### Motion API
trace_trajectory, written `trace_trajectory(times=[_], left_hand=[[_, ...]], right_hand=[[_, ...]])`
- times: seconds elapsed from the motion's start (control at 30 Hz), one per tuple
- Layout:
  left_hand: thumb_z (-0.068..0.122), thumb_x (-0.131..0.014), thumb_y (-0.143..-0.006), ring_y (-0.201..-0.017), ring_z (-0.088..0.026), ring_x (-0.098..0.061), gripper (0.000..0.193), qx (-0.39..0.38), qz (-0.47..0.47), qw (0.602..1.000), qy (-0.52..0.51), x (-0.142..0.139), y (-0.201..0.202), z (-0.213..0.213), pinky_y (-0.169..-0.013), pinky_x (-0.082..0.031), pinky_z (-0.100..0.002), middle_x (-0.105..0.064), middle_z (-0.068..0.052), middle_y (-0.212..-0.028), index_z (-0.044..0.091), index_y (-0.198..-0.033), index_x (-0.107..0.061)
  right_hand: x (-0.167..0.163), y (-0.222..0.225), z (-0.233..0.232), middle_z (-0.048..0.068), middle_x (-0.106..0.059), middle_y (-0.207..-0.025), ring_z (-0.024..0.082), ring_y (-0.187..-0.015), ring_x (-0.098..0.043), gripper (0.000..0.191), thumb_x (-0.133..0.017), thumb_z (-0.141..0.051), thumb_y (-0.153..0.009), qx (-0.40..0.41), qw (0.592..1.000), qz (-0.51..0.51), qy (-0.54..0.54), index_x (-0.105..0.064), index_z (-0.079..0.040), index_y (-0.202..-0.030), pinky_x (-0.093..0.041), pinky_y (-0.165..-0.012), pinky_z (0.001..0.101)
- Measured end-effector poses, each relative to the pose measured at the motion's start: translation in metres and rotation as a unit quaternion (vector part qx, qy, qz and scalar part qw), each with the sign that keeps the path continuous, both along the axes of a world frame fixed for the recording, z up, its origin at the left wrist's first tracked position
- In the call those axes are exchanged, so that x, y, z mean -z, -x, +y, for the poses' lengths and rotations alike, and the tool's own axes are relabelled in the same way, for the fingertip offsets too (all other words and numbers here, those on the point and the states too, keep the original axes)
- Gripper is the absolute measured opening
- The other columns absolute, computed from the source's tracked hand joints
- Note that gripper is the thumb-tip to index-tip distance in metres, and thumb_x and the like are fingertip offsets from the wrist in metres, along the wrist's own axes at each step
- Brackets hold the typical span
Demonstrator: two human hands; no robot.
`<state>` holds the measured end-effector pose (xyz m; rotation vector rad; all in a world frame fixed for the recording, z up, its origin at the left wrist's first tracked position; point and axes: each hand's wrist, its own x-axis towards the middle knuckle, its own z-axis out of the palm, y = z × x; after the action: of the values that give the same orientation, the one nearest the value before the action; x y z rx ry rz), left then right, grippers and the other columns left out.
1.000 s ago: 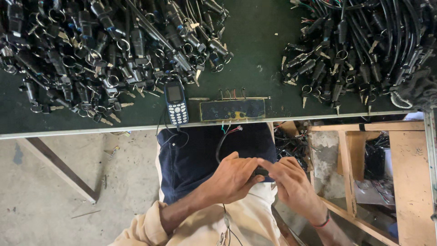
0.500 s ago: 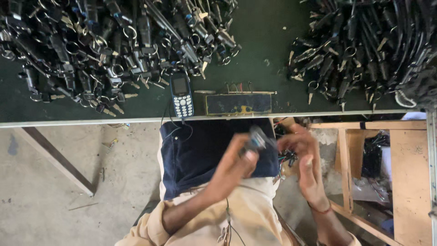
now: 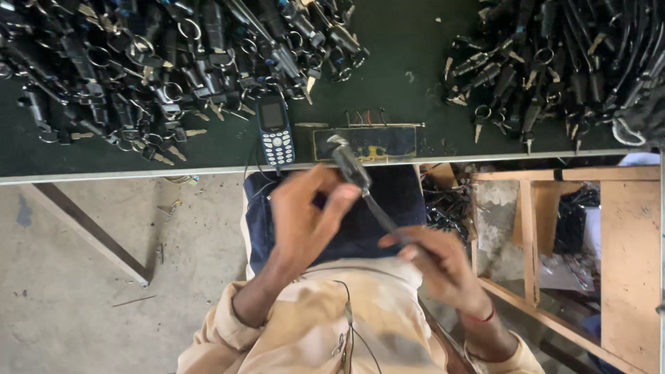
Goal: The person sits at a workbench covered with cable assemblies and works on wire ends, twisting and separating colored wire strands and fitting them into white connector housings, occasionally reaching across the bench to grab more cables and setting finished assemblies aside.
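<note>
A heap of black metal-tipped parts (image 3: pixel 173 69) lies above the left hand (image 3: pixel 305 215), whose fingers close on a black cable (image 3: pixel 360 181) at its blurred metal-tipped plug. Lower right, the right hand (image 3: pixel 433 263) pinches the cable's thin cord.

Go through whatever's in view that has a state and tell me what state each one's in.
Left hand: raised, fingers curled by the black cable part.
Right hand: gripping its thin cable end.
Black cable part: held over the lap, tilted.
Mobile phone: lying flat, screen dark.
</note>
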<state>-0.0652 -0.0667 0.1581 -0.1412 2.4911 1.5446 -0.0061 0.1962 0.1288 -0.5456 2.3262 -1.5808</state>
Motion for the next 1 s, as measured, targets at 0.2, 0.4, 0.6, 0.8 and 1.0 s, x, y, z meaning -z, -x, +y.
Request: trace_trajectory(times=[0.2, 0.4, 0.6, 0.8, 1.0], left_hand=[[0.019, -0.086, -0.082, -0.086, -0.032, -0.067, 0.047, 0.116, 0.373, 0.919, 0.056, -0.018, 0.0, -0.015, -0.079, -0.052, -0.041, -0.069, -0.013, -0.101, 0.007, -0.12, -0.061], [0.016, -0.084, -0.09, -0.086, -0.026, -0.074, 0.057, 0.231, 0.213, 0.948, -0.043, -0.007, -0.003, -0.005, -0.071, -0.056, -0.037, -0.07, -0.01, -0.098, 0.006, -0.136, -0.052], [0.003, -0.081, -0.08, -0.072, -0.028, -0.072, 0.053, 0.147, 0.263, 0.953, -0.028, 0.011, -0.019, 0.023, -0.061, -0.054, -0.037, -0.069, -0.009, -0.079, 0.005, -0.127, -0.057], [-0.001, -0.075, -0.077, -0.071, -0.022, -0.075, 0.024, 0.009, 0.219, 0.959, -0.178, 0.01, -0.039, 0.026, -0.063, -0.056, -0.03, -0.071, -0.006, -0.081, 0.007, -0.097, -0.065], [-0.003, -0.077, -0.066, -0.08, -0.026, -0.072, 0.038, 0.004, 0.311, 0.943, -0.115, 0.002, -0.047, 0.029, -0.073, -0.057, -0.034, -0.072, -0.006, -0.091, 0.011, -0.1, -0.067]], right_hand=[[-0.01, 0.007, 0.026, 0.011, -0.079, -0.096, 0.012, -0.068, -0.06, 0.027, -0.053, -0.008, -0.099, 0.067, 0.997, -0.04, -0.008, -0.071, 0.004, -0.116, -0.049, -0.062, 0.0276], [-0.075, 0.033, -0.004, 0.01, -0.064, -0.091, 0.021, -0.074, -0.064, 0.025, -0.057, -0.004, -0.096, 0.014, 0.982, 0.132, -0.134, -0.064, 0.0, -0.119, -0.051, -0.068, 0.0316], [-0.081, 0.037, -0.044, 0.011, -0.062, -0.085, 0.034, -0.069, -0.065, 0.024, -0.075, -0.01, -0.088, -0.045, 0.911, 0.319, -0.259, -0.062, -0.003, -0.107, -0.05, -0.061, 0.0422], [0.007, 0.032, -0.042, 0.011, -0.064, -0.086, 0.033, -0.074, -0.065, 0.015, -0.058, -0.016, -0.102, 0.007, 0.93, 0.349, -0.113, -0.059, -0.002, -0.106, -0.05, -0.067, 0.0426], [0.083, -0.01, -0.063, 0.021, -0.066, -0.1, 0.035, -0.086, -0.069, 0.044, -0.04, -0.036, -0.112, 0.183, 0.921, 0.344, 0.0, -0.058, 0.004, -0.115, -0.056, -0.077, 0.0431]])
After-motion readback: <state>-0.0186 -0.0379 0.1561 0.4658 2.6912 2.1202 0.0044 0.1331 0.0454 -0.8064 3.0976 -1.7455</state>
